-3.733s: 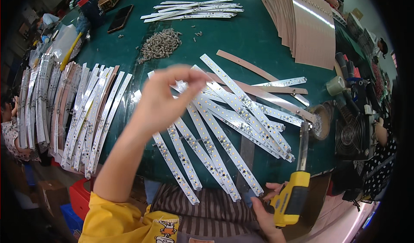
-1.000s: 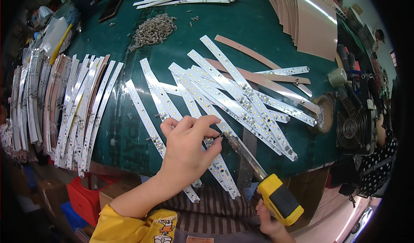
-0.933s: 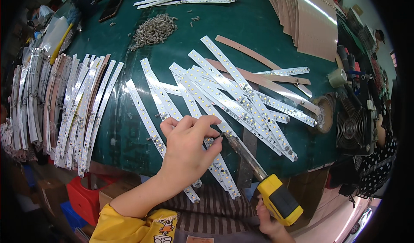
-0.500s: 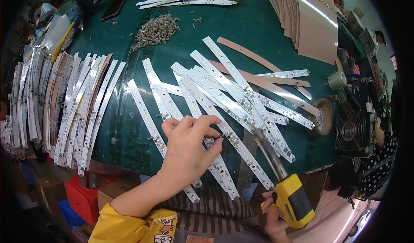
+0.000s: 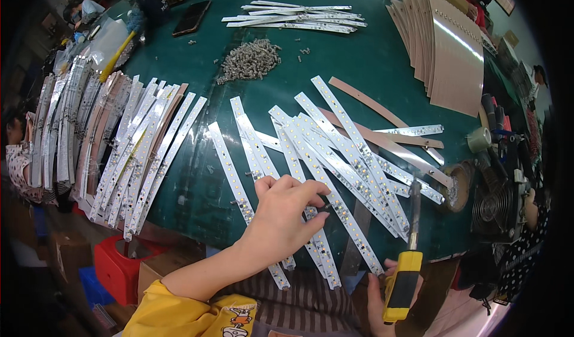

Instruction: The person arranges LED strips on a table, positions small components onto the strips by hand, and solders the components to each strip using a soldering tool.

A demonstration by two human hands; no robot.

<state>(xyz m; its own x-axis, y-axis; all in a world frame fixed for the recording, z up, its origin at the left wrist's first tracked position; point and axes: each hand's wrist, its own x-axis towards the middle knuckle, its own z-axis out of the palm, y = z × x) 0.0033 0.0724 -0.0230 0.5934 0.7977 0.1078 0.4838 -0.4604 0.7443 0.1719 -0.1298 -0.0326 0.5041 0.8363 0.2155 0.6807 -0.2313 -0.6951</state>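
Currently I watch two hands at the near side of a green counter (image 5: 341,53). Left hand (image 5: 290,214) sits over the spread of white LED strips (image 5: 230,164), thumb and forefinger narrow around a small dark part (image 5: 327,205) beside one strip's middle; whether they grip it, I cannot tell. Right hand (image 5: 376,304), lower right, holds a yellow-and-black soldering tool (image 5: 404,286) by its body, metal tip pointing far, at the right end of the spread; contact with a strip unclear. Strips overlap at slants across the near middle, tan strips (image 5: 373,103) among them at right. Far middle: heap of small metal pieces (image 5: 251,60), more white strips (image 5: 296,20) beyond it. Left: dense row of standing strips (image 5: 143,152). Far left, dark phone (image 5: 191,18). Far right, fanned tan boards (image 5: 454,62); nearer, a tape roll (image 5: 479,140) and a round dish (image 5: 467,199).
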